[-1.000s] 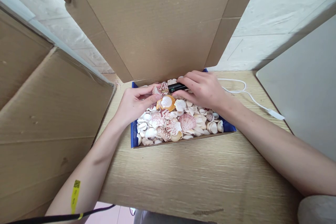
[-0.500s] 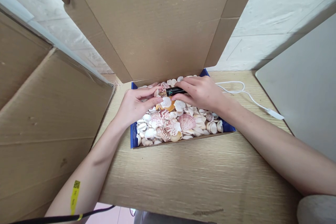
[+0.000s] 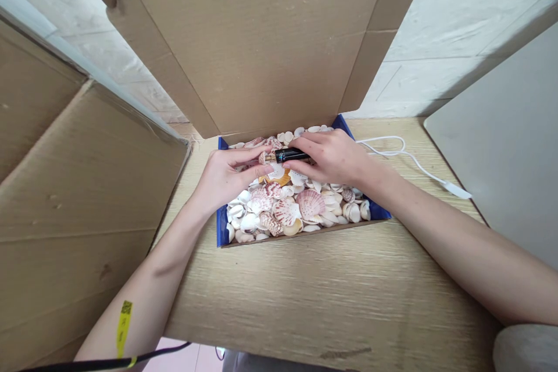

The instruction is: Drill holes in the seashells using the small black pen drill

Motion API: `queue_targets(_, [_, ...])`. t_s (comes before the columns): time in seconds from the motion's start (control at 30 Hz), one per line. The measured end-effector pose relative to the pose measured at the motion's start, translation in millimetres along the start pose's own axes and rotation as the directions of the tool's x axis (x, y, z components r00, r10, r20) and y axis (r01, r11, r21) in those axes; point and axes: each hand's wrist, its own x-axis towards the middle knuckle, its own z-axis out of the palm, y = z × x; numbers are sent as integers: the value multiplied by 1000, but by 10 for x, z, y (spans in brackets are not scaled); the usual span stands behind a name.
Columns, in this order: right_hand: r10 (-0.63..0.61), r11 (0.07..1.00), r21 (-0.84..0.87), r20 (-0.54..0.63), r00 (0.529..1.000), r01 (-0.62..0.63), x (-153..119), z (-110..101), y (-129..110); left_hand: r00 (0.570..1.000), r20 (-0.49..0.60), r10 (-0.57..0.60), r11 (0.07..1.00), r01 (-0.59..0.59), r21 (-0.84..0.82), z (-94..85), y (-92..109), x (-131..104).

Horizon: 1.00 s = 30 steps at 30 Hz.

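My left hand [image 3: 224,177] pinches a small seashell [image 3: 262,157] between thumb and fingers. Closed round a slim black mini drill [image 3: 288,154], my right hand [image 3: 333,157] points its brass-coloured tip left, at the shell. Whether the tip touches the shell is hard to make out. Both hands are above a shallow box with blue sides [image 3: 222,225], filled with white, pinkish and brown-speckled shells. Below the drill lie a yellow-orange shell [image 3: 284,178] and white shells with small holes. A pink scallop shell [image 3: 311,202], also dotted with holes, lies nearer the front.
Behind the box stands a large cardboard flap [image 3: 261,40]. A cardboard box [image 3: 87,186] rises at left, and a pale panel [image 3: 505,128] at right. A white cable [image 3: 418,165] with a plug-like end runs over the wooden table [image 3: 279,290].
The drill and the shell have shifted and turned slightly, and more of the brass tip shows. Both hands keep nearly the same place.
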Motion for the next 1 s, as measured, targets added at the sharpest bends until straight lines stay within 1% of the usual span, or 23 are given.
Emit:
queue_targets(0.17, [-1,999,-44,-45,999,-1,-2,7,0,997,-3,-71,997,71,14,6,45,7])
queue_targets(0.4, [-23,996,-92,-101,995,14,-11,24,-1,995,21,-93,995,93,-31,15,22,23])
queue_targets(0.6, [-10,990,-139,-158,987,-13,-4,26,12,995,-64,-73,996,70,-47,21,-14,44])
queue_targets(0.8, [-21,983,-182,-210,977,-18,14,4,11,993,-108,-39,999,38,-13,12,-14,54])
queue_targets(0.87, [10,983,-178,-194,981,-45,15,5,2,993,-109,-39,999,40,2,13,-6,53])
queue_targets(1.0, [108,979,-159,-113,988,-125,12,5,-16,992,-120,-43,998,48,38,18,3,53])
